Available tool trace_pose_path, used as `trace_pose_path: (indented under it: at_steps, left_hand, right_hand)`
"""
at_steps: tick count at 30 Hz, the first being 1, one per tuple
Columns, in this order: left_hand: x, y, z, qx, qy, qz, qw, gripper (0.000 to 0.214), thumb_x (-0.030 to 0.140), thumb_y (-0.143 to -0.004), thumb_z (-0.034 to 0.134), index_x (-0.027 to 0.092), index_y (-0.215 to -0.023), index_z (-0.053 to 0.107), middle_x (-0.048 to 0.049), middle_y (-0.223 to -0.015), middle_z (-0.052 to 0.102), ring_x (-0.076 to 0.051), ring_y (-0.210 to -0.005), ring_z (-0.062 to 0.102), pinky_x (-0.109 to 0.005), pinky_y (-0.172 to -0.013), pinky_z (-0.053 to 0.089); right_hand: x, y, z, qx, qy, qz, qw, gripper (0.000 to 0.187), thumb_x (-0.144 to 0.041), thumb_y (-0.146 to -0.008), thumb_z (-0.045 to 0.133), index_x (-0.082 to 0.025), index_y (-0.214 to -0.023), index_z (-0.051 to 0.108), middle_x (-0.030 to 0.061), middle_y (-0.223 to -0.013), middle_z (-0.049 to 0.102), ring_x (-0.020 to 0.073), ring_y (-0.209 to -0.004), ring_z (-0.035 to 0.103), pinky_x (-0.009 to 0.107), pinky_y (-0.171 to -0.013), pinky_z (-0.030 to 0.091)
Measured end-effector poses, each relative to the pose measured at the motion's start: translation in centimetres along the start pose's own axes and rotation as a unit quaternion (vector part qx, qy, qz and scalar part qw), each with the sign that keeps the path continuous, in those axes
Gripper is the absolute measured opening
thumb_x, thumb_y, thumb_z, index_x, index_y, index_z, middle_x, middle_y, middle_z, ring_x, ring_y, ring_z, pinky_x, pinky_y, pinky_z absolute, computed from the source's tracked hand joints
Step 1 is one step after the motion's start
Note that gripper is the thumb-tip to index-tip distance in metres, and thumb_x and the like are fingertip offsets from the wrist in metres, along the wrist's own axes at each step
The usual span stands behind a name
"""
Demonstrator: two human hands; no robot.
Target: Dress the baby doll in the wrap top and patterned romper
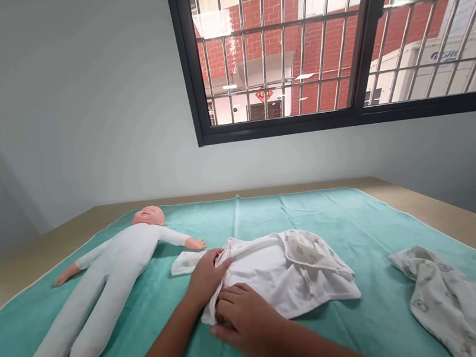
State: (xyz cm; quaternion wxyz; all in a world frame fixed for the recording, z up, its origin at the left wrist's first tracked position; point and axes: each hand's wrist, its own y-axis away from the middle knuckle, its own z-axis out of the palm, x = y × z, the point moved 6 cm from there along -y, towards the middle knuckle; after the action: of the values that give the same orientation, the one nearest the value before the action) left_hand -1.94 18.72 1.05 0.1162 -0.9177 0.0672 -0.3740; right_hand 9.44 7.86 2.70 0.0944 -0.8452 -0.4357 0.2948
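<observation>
A white baby shirt (261,270) with small printed figures lies opened out on the green cloth, its plain inside facing up. One sleeve sticks out to the left, and a printed front panel is folded over at the right. My left hand (208,275) grips the shirt's left edge near the sleeve, thumb on top of the fabric. Just below it, my right hand (248,320) is closed with curled fingers on the same edge, lower down. The fingertips of both hands are partly hidden. To the left, a baby doll (116,262) in a white bodysuit lies face up, arms spread.
A green cloth (374,313) covers most of the wooden table (424,198). Bunched printed baby clothing (456,295) lies at the right. Behind the table stand a grey wall (97,104) and a barred window with a dark frame (279,126).
</observation>
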Motion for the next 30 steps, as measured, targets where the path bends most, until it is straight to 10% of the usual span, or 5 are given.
trace_pose_path:
  at_steps: [5, 11, 16, 21, 30]
  left_hand:
    - [0.3, 0.2, -0.3, 0.030, 0.029, 0.024, 0.999, 0.027, 0.033, -0.084, 0.048, 0.019, -0.101, 0.064, -0.0071, -0.105, 0.070, -0.024, -0.102, 0.061, -0.036, -0.093, 0.044]
    - [1.5, 0.7, -1.4, 0.074, 0.126, 0.028, 0.989, 0.032, 0.043, -0.085, 0.048, 0.020, -0.099, 0.065, -0.0054, -0.107, 0.070, -0.024, -0.103, 0.061, -0.034, -0.085, 0.050]
    - [2.4, 0.5, -0.4, 0.033, 0.135, 0.087, 0.987, 0.040, 0.047, -0.090, 0.039, 0.023, -0.085, 0.071, -0.0046, -0.105, 0.071, -0.022, -0.107, 0.061, -0.034, -0.100, 0.045]
    - [1.5, -3.4, 0.5, 0.024, 0.017, 0.013, 0.999, 0.046, 0.039, -0.087, 0.038, 0.017, -0.118, 0.063, -0.0099, -0.126, 0.063, -0.023, -0.118, 0.056, -0.033, -0.100, 0.043]
    - [1.4, -7.3, 2.8, -0.082, -0.024, 0.028, 0.996, 0.024, 0.034, -0.067, 0.063, 0.020, -0.085, 0.070, -0.0030, -0.090, 0.071, -0.023, -0.085, 0.065, -0.028, -0.073, 0.045]
  right_hand:
    - [2.5, -0.6, -2.0, 0.069, -0.060, 0.065, 0.994, 0.020, -0.034, -0.093, 0.050, -0.022, -0.085, 0.065, 0.0022, -0.088, 0.071, 0.0174, -0.086, 0.062, 0.030, -0.084, 0.042]
    - [16.1, 1.2, -11.1, 0.244, -0.041, 0.287, 0.925, 0.027, -0.041, -0.091, 0.045, -0.023, -0.101, 0.063, 0.0043, -0.103, 0.070, 0.0207, -0.097, 0.063, 0.032, -0.085, 0.045]
    - [24.4, 6.5, -15.5, 0.242, 0.041, 0.381, 0.891, 0.034, -0.036, -0.086, 0.048, -0.021, -0.112, 0.063, 0.0094, -0.107, 0.069, 0.0245, -0.101, 0.062, 0.034, -0.087, 0.042]
    - [25.9, 7.9, -14.2, 0.198, 0.031, 0.384, 0.901, 0.034, -0.045, -0.079, 0.057, -0.022, -0.099, 0.071, 0.0063, -0.092, 0.071, 0.0232, -0.091, 0.063, 0.030, -0.082, 0.043]
    - [25.7, 7.4, -14.1, 0.080, -0.029, 0.358, 0.930, 0.031, -0.048, -0.072, 0.064, -0.020, -0.084, 0.070, 0.0006, -0.079, 0.068, 0.0176, -0.074, 0.059, 0.024, -0.063, 0.040]
